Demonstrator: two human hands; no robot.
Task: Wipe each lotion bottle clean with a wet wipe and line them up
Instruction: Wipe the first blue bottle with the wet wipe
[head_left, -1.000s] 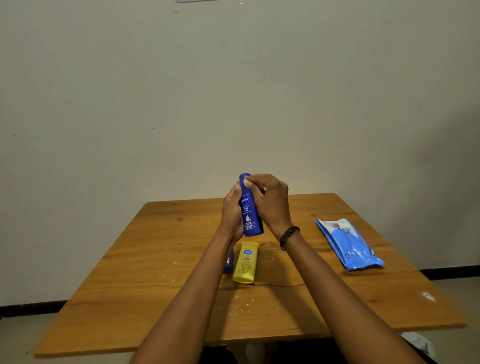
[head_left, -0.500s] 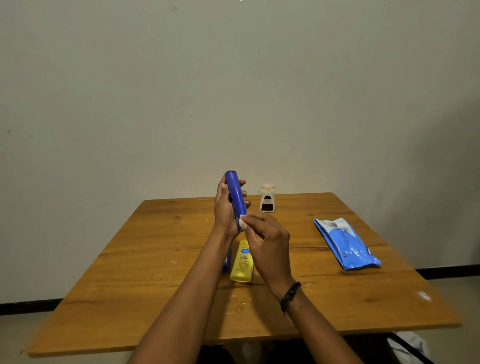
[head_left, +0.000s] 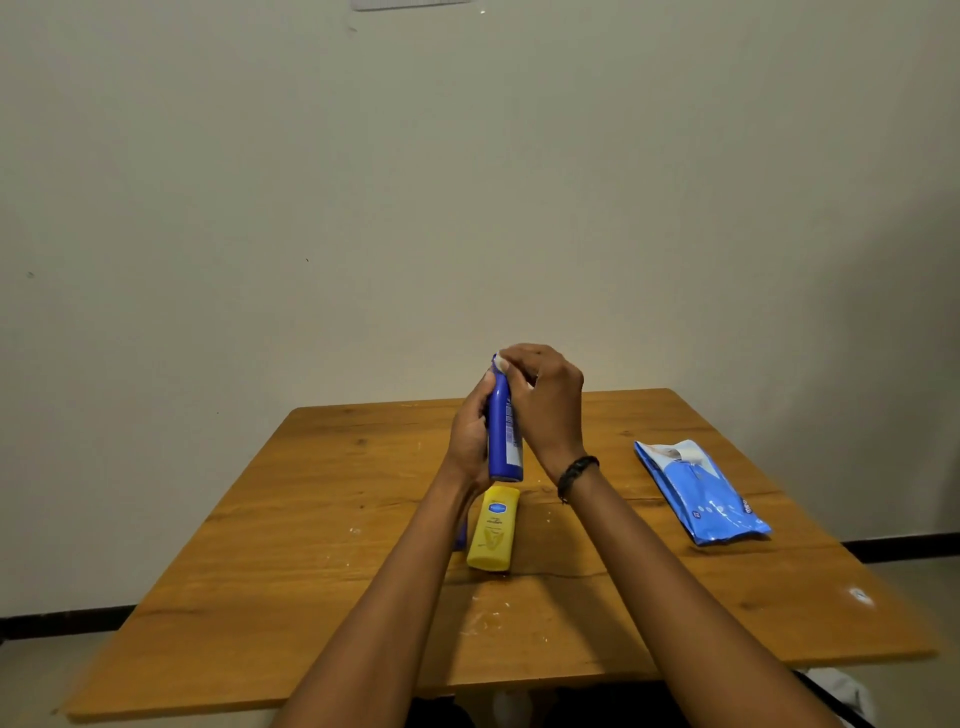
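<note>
My left hand (head_left: 467, 436) holds a dark blue lotion bottle (head_left: 503, 436) upright above the middle of the wooden table (head_left: 291, 561). My right hand (head_left: 545, 400) pinches a small white wet wipe (head_left: 501, 361) against the top end of that bottle. A yellow lotion bottle (head_left: 493, 527) lies flat on the table just below my hands. A sliver of another blue bottle (head_left: 460, 538) shows beside it, mostly hidden by my left forearm. The small white bottle at the table's far side is hidden behind my hands.
A blue pack of wet wipes (head_left: 698, 493) lies on the right part of the table. White smears mark the wood near the front edge. A plain wall stands right behind the table's far edge.
My right hand has moved with the wipe from the bottle's lower part up to its top end. The blue bottle has turned slightly in my left hand.
</note>
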